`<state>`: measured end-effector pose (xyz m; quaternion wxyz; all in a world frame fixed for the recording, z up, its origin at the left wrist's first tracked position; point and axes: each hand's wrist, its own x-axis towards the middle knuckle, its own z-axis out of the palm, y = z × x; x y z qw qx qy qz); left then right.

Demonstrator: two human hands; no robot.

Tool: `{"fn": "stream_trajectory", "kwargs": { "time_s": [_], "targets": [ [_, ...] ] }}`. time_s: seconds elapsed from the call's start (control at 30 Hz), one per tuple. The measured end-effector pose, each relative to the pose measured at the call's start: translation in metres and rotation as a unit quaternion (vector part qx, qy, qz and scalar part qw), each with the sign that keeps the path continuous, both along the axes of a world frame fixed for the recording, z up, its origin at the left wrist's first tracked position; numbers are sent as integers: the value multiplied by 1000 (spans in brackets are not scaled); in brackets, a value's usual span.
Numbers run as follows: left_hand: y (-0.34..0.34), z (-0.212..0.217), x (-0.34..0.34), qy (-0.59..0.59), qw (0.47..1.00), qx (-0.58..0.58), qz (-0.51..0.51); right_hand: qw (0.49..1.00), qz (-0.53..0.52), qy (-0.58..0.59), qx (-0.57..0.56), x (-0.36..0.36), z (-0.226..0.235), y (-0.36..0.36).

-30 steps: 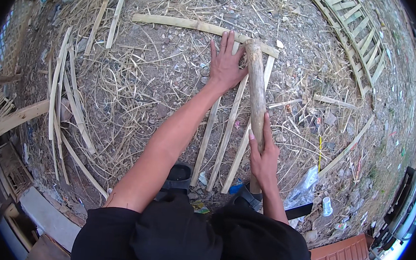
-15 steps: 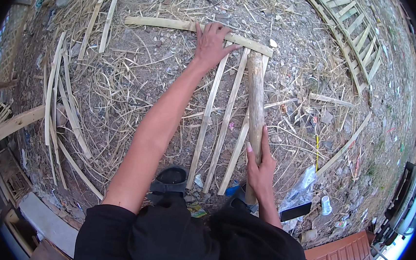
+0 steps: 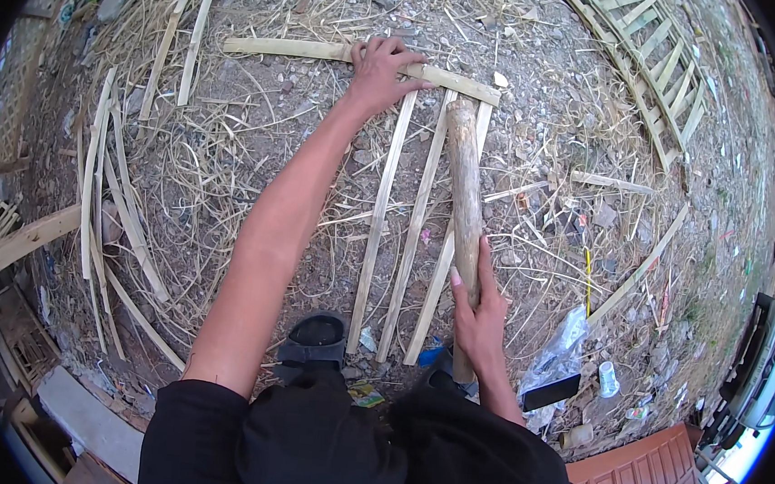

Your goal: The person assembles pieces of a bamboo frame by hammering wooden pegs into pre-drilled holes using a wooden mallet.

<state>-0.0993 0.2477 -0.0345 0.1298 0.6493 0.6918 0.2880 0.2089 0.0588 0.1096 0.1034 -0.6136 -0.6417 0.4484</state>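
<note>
A flat bamboo strip lies crosswise on the ground at the far middle. My left hand is closed on it, fingers over its far edge and thumb along its near side. From beneath its right part, several long bamboo slats run toward me, side by side with gaps. My right hand is wrapped round the lower part of a thick wooden pole. The pole lies over the rightmost slat, its far end just short of the crosswise strip. Its near end is by my right sandal.
Loose bamboo strips lie at the left. A slatted bamboo panel sits at the far right. Near my right arm are a plastic bag, a dark phone-like slab and a plastic cup. A reddish panelled board stands at the near right.
The pole's far end has tilted slightly left. My left hand has shifted a little left along the crosswise strip. The whole view has also moved slightly.
</note>
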Motion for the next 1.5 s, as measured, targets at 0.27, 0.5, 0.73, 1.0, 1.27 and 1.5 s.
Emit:
{"fn": "stream_trajectory", "kwargs": {
  "time_s": [0.27,0.5,0.73,1.0,1.27,1.5],
  "targets": [
    [1,-5,0,30,999,9,-6,999,-10,7,-44,-2,1,0],
    [0,-10,-6,33,999,24,-16,999,-7,15,-40,-4,0,0],
    [2,-8,-1,35,999,25,-22,999,-4,15,-31,-1,0,-1],
    [-7,-3,-3,57,997,46,-29,999,-8,27,-39,-1,-2,-3],
    [-53,5,26,36,993,71,88,994,-66,-4,-88,1,10,4],
    [-58,-5,32,48,993,84,65,998,-50,10,-29,8,-1,-2]
  ]
}}
